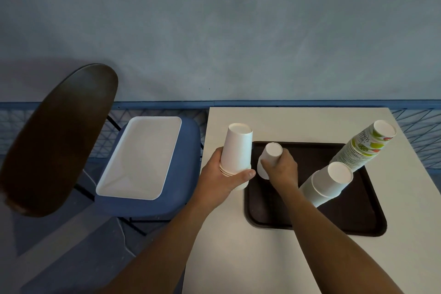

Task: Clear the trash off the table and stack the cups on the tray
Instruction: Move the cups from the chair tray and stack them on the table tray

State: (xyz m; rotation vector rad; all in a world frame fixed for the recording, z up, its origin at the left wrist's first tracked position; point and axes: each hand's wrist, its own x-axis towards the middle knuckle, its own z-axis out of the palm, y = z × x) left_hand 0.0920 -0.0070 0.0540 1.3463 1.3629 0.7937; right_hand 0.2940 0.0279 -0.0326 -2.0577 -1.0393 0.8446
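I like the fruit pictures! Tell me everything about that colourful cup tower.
The colourful cup tower is lots of paper cups nested upside down, rims packed tightly. The top cup shows green and red fruit and lettering. It stands on the dark tray, far right corner, looking tilted. A white cup stack stands right in front.

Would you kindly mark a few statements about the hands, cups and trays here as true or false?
1. The left hand holds a stack of white cups. True.
2. The right hand is empty. False: it grips a small cup.
3. The printed stack stands on the dark tray. True.
4. The white tray lies on the table. False: it lies on the chair beside it.
5. Both held items are bottom up. True.
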